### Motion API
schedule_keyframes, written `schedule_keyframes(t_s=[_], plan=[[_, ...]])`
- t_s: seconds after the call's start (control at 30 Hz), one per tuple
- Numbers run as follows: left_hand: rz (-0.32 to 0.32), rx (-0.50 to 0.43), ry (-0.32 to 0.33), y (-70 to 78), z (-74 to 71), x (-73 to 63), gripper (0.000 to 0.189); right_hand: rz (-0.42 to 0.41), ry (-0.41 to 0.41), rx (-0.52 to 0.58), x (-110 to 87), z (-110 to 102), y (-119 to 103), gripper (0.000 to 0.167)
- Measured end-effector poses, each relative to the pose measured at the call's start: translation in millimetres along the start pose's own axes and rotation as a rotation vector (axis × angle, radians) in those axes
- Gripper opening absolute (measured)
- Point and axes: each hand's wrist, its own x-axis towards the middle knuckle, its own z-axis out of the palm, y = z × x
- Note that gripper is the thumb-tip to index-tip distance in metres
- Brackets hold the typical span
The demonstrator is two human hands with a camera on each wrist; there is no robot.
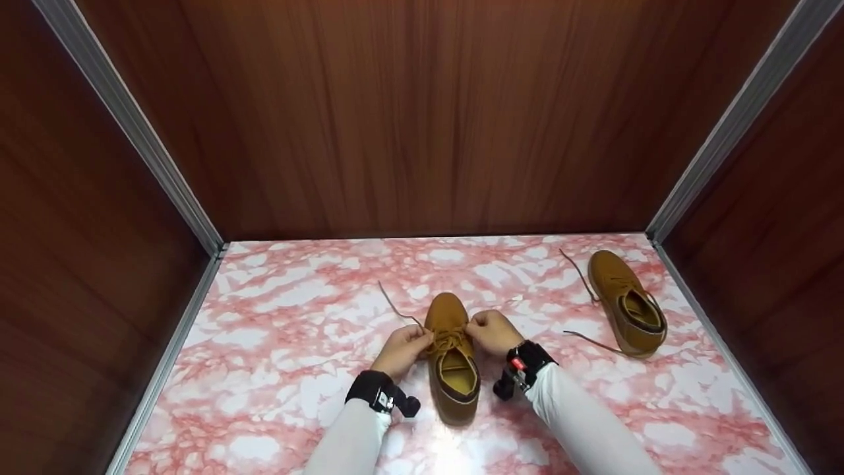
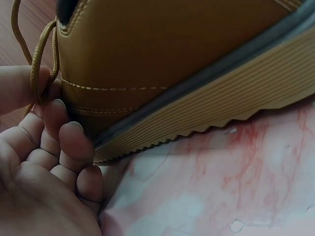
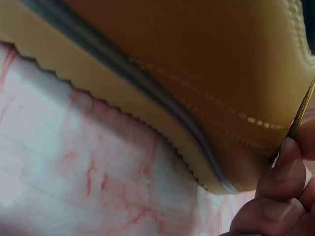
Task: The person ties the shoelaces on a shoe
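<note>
One brown lace-up shoe (image 1: 455,373), stood upright on its sole in the near middle of the surface (image 1: 283,369), which is marbled pink and white; toe pointing away from the person, yellow lining showing in the opening. One lace (image 1: 450,338) on it, brown and corded, threaded across the front. One left hand (image 1: 403,348), bare, at the shoe's left side, thumb and finger pinching the lace where it forms a loop, the other fingers curled in beside the upper; a loose lace end (image 1: 395,307) runs out past this hand onto the surface. One right hand (image 1: 494,332), bare, at the right side, fingers bent, fingertips pinching the lace there. Sole (image 2: 236,78) of that shoe: lighter tan, ribbed along the side, jagged at the lower edge, a dark grey band above it. Two black wrist straps (image 1: 531,356), one per wrist, over pale sleeves (image 1: 580,415). One second brown shoe (image 1: 616,293), upright towards the far right, well apart from the first, two lace ends (image 1: 581,272) trailing to its left. Enclosure: dark reddish-brown wood-grain panels (image 1: 422,119), grey metal strips (image 1: 132,119) at the corners.
</note>
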Motion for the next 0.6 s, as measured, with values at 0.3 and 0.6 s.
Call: schedule_keyframes(t_s=[0.3, 0.6], plan=[[0.006, -0.006, 0.009, -1.3, 1.2, 2.3, 0.010, 0.024, -0.025, 0.020, -4.9, -2.1, 5.7, 0.044], [-0.007, -0.008, -0.003, 1.1, 0.8, 1.2, 0.011, -0.018, -0.033, 0.041, -8.6, -3.8, 8.5, 0.041]])
